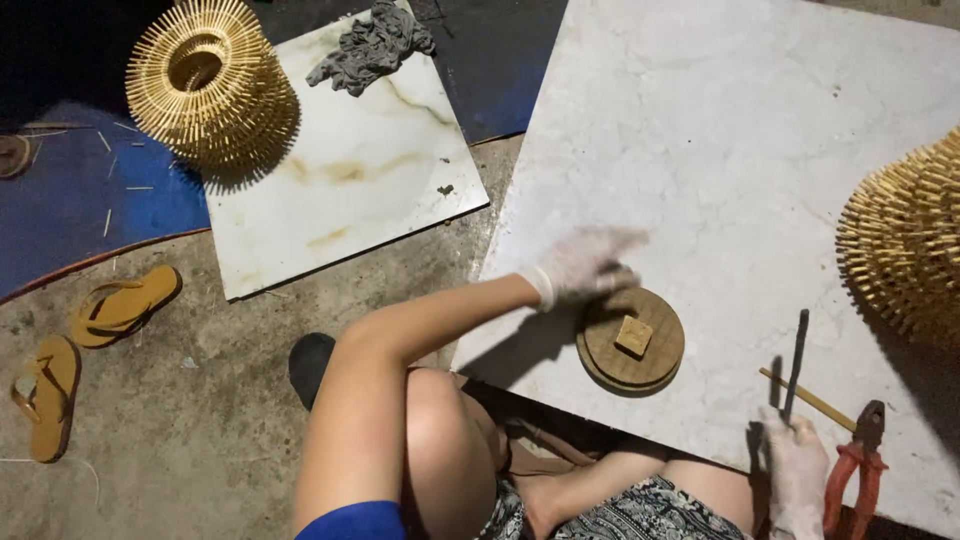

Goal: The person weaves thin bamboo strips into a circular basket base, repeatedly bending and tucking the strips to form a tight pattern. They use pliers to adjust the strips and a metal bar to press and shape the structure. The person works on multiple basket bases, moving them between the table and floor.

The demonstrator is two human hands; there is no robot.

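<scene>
Round wooden disc lies flat on the large white marble slab, near its lower edge, with a small square wooden block on top at centre. Left hand, in a thin pale glove, rests on the disc's upper left rim; it is motion-blurred, fingers loosely spread, and whether they pinch anything cannot be told. Right hand, also gloved, is closed around the lower end of a dark metal rod held upright, tip pointing away from the body. A thin bamboo stick lies on the slab just behind the rod, crossing it. Red-handled pliers lie beside the right hand, to its right. A spiky bamboo-stick basket sits at the slab's right edge. A second such basket stands on a smaller veined tile with a grey rag. Two yellow sandals on the concrete floor, well left.
</scene>
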